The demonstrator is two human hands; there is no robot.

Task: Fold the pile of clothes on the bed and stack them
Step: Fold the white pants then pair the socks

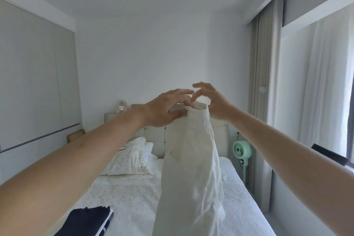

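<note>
Dark folded clothes [88, 220] lie at the near left corner of the bed [124, 193], which has a white ribbed cover. Above the bed both arms reach forward, and a cream white garment [191, 168] hangs down from the hands: the right hand [214, 101] pinches its top edge with curled fingers, while the left hand [164, 109] touches the same edge with nearly straight fingers. Farther back rumpled white bedding [134, 157] lies by the headboard, a green fan [242, 149] stands to the right, and a small teddy bear [122, 106] sits on the ledge behind.
</note>
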